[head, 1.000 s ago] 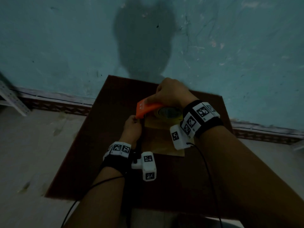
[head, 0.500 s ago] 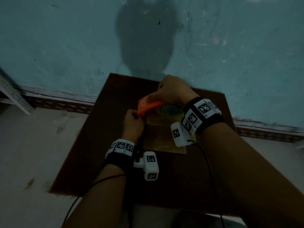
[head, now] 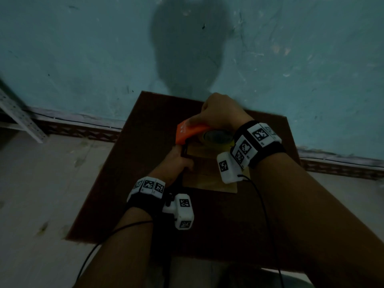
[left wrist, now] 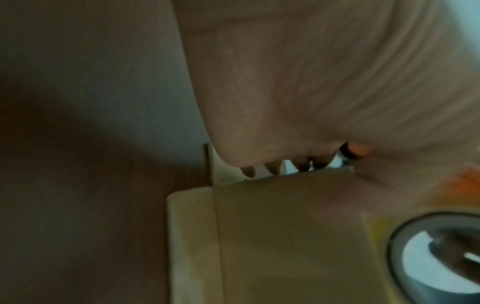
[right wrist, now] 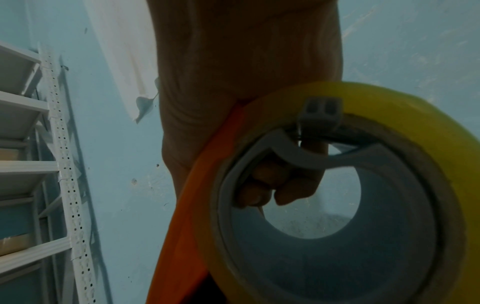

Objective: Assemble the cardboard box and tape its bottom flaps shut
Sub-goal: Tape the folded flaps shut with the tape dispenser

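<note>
A tan cardboard box (head: 209, 179) lies on a dark brown table (head: 135, 173). My right hand (head: 220, 113) grips an orange tape dispenser (head: 188, 132) holding a yellow tape roll (head: 216, 138), set down over the box's far end. In the right wrist view my fingers (right wrist: 275, 185) curl through the roll's (right wrist: 415, 115) core beside the orange frame (right wrist: 182, 226). My left hand (head: 178, 161) curls on the box's left edge, just below the dispenser's tip. The left wrist view shows its fingertips (left wrist: 249, 171) at the edge of the box (left wrist: 285, 236).
The table stands against a teal wall (head: 83, 59). A white perforated metal rack (head: 18, 117) stands on the floor at the far left and also shows as shelving (right wrist: 59, 144) in the right wrist view. Black cables (head: 261, 204) trail from both wristbands across the table's near part.
The left hand has slid slightly nearer along the box's left edge. The right hand and dispenser have barely moved over the box's far end.
</note>
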Demonstrator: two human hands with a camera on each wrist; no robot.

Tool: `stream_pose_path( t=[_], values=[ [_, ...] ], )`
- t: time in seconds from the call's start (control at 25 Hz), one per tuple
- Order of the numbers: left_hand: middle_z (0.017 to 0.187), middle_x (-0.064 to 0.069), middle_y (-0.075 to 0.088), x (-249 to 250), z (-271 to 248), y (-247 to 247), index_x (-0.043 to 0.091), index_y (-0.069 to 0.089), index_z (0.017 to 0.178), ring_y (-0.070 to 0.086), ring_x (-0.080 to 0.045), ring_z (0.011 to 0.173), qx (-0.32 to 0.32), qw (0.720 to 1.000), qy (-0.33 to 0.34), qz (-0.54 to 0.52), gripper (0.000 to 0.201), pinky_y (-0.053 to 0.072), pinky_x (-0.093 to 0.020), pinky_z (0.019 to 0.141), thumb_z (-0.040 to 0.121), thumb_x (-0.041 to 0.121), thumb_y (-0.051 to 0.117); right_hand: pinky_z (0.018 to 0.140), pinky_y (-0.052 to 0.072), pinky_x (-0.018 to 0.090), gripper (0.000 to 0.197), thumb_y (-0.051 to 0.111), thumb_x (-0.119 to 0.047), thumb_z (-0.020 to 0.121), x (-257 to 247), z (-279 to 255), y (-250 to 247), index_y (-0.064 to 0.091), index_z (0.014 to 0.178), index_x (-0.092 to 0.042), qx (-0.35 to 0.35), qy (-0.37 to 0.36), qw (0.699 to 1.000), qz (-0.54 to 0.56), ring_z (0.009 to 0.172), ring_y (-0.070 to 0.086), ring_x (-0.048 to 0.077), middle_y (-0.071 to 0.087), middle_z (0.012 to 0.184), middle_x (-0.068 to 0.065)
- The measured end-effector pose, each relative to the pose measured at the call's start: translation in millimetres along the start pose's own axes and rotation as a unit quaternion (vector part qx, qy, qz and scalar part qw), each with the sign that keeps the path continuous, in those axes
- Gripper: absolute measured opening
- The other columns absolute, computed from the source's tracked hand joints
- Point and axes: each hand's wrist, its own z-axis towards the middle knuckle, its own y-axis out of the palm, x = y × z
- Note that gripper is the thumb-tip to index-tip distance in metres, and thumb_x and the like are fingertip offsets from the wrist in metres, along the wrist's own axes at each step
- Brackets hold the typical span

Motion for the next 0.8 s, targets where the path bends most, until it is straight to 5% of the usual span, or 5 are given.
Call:
stream_pose_path(
  t=[0.08,0.2,0.4,0.56,0.8],
  values=[
    [0.137,-0.007,0.071,-7.0,3.3,7.6,0.020,0.055,0.145,0.069,-0.024,0.129,-0.003,0.999,0.047,0.005,0.070,0.058,-0.044,0.103,0.083,0.010,0.087,0.066,0.053,0.036,0.058,0.083,-0.069,0.076,-0.1,0.3,1.1,0.080,0.083,-0.011,0.000,0.000,1.000,0.003,0.074,0.070,0.020,0.072,0.077,0.003],
    [0.133,0.012,0.067,-8.0,3.3,26.1,0.046,0.051,0.128,0.067,0.001,0.119,0.064,0.989,0.114,0.065,0.071,0.056,-0.019,0.098,0.075,0.034,0.096,0.066,0.052,0.036,0.058,0.083,-0.069,0.076,-0.3,0.5,0.6,0.078,0.081,-0.011,-0.002,-0.003,1.000,-0.004,0.073,0.069,0.020,0.071,0.076,0.003],
    [0.141,0.001,0.062,-14.7,14.5,30.0,0.027,0.051,0.140,0.063,-0.016,0.130,0.124,0.966,0.181,0.135,0.072,0.052,-0.038,0.112,0.080,0.042,0.088,0.069,0.055,0.037,0.058,0.081,-0.068,0.078,0.0,1.7,0.5,0.078,0.085,-0.011,-0.007,-0.011,1.000,-0.010,0.074,0.068,0.019,0.071,0.079,0.002],
    [0.127,0.017,0.068,-14.2,10.9,25.6,0.043,0.057,0.122,0.067,0.010,0.113,0.097,0.975,0.165,0.110,0.054,0.055,-0.024,0.098,0.083,0.034,0.092,0.065,0.046,0.036,0.051,0.073,-0.058,0.089,1.2,-1.3,-4.4,0.073,0.081,-0.008,-0.021,-0.041,0.999,-0.004,0.070,0.060,0.020,0.067,0.076,0.010],
    [0.122,0.008,0.078,-16.6,12.2,26.9,0.034,0.066,0.124,0.075,-0.003,0.113,0.096,0.981,0.153,0.077,0.046,0.060,-0.039,0.104,0.085,0.030,0.091,0.069,0.051,0.036,0.060,0.076,-0.067,0.086,22.7,-9.9,-20.6,0.084,0.097,-0.008,-0.077,-0.071,0.993,0.051,0.073,0.065,0.019,0.079,0.098,0.020]
  ],
)
